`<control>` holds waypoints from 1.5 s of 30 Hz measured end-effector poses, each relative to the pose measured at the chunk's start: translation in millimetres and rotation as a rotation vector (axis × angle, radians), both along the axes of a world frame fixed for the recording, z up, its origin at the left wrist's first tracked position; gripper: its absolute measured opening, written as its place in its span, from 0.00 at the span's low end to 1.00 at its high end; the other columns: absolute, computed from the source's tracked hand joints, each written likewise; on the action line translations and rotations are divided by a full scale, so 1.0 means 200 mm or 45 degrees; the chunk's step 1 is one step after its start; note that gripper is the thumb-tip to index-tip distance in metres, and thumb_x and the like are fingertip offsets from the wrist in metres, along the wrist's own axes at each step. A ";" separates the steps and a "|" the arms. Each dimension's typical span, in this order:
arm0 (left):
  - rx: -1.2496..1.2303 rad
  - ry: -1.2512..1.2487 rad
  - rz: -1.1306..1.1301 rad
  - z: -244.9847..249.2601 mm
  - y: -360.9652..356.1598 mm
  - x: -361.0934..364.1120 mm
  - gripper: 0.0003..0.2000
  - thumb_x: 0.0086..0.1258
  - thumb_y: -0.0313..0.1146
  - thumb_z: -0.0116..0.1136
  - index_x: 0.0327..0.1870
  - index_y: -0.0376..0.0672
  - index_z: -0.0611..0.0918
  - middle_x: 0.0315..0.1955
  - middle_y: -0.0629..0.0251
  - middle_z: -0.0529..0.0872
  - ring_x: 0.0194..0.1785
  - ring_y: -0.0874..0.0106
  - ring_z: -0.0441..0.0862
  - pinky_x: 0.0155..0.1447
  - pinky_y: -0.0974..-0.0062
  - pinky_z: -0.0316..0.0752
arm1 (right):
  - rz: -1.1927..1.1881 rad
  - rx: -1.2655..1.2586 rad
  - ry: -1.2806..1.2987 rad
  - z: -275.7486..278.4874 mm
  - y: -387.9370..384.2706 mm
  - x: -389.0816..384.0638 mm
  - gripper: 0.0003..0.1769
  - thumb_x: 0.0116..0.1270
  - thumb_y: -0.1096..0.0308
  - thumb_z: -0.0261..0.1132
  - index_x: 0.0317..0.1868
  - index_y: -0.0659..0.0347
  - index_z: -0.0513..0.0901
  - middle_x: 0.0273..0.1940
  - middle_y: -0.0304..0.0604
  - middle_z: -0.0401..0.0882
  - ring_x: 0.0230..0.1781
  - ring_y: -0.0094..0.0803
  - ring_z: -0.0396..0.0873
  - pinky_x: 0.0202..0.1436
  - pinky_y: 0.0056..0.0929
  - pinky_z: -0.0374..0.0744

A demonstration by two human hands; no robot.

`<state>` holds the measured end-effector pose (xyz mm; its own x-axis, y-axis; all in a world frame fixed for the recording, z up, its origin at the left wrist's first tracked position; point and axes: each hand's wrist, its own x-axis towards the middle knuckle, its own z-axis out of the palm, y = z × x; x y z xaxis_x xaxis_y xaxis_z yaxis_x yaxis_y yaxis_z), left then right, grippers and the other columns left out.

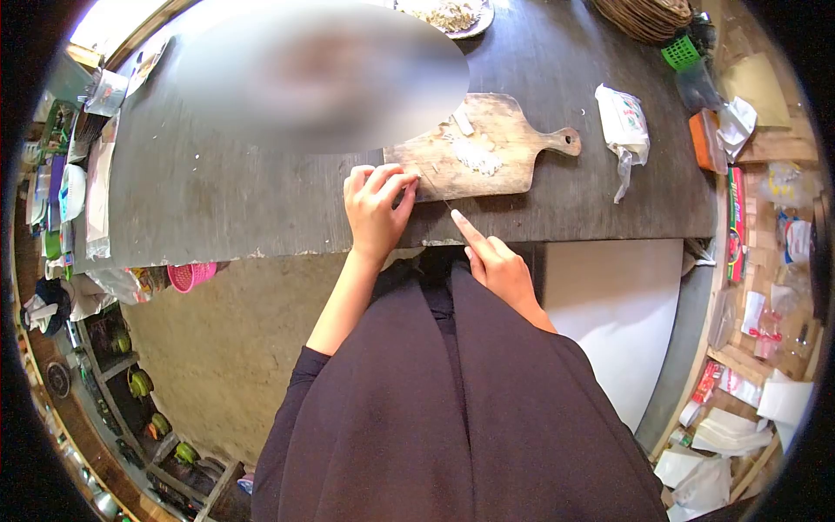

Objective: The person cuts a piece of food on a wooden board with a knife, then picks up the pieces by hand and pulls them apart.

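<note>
A wooden cutting board (515, 143) with a short handle lies on the dark table. Finely chopped white pieces (476, 158) are heaped on it, with a pale strip (462, 120) behind them. At the board's near left corner, my left hand (374, 204) has its fingertips pinched together; whatever they hold is too small to name. My right hand (503, 268) is in front of the table edge, its index finger stretched along a knife (447, 203) and its other fingers curled. The thin blade, seen nearly edge-on, points to the board; the handle is hidden in my palm.
A blurred patch covers the table's back left. A plate of shredded food (444, 14) stands at the back, a white plastic packet (623, 126) right of the board. A green basket (680, 53) is at the far right corner. Shelves with packets (735, 226) line the right side.
</note>
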<state>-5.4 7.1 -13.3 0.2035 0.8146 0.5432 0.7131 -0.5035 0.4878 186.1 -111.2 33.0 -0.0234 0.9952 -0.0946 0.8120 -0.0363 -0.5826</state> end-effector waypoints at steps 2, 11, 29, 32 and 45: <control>-0.002 -0.006 0.003 0.01 0.00 0.00 0.07 0.58 0.29 0.74 0.37 0.48 0.90 0.41 0.71 0.89 0.46 0.63 0.79 0.54 0.65 0.72 | 0.015 0.043 0.010 -0.04 -0.01 0.01 0.34 0.75 0.65 0.62 0.78 0.30 0.67 0.31 0.49 0.76 0.28 0.53 0.81 0.34 0.49 0.82; -0.010 -0.011 -0.005 0.00 0.00 -0.01 0.08 0.58 0.28 0.73 0.38 0.48 0.89 0.41 0.72 0.89 0.46 0.63 0.79 0.55 0.65 0.72 | 0.050 0.105 -0.061 -0.05 -0.01 -0.01 0.34 0.75 0.61 0.63 0.79 0.26 0.66 0.31 0.47 0.76 0.23 0.51 0.82 0.29 0.48 0.83; 0.007 -0.003 -0.001 -0.02 0.00 -0.01 0.07 0.59 0.32 0.73 0.37 0.51 0.89 0.43 0.74 0.88 0.49 0.64 0.79 0.54 0.63 0.71 | -0.016 0.183 -0.141 -0.06 0.01 -0.01 0.36 0.73 0.62 0.65 0.78 0.25 0.67 0.29 0.45 0.74 0.22 0.48 0.82 0.28 0.45 0.85; 0.004 0.006 -0.006 -0.02 0.00 -0.01 0.07 0.59 0.32 0.72 0.37 0.51 0.89 0.43 0.74 0.88 0.49 0.64 0.79 0.53 0.64 0.71 | 0.018 0.185 -0.114 -0.06 -0.01 -0.02 0.36 0.73 0.62 0.65 0.78 0.25 0.67 0.29 0.45 0.74 0.22 0.48 0.82 0.28 0.45 0.85; -0.012 -0.011 0.001 0.00 0.00 -0.02 0.08 0.57 0.29 0.74 0.37 0.48 0.89 0.43 0.73 0.90 0.48 0.63 0.79 0.56 0.63 0.71 | 0.065 0.189 -0.181 -0.08 0.00 -0.04 0.35 0.73 0.60 0.65 0.78 0.25 0.67 0.29 0.43 0.74 0.21 0.45 0.82 0.27 0.42 0.85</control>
<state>-8.4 7.8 -12.6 0.1983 0.8197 0.5373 0.7091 -0.4984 0.4987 178.9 -111.2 17.5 -0.0706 0.9964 0.0468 0.8851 0.0842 -0.4578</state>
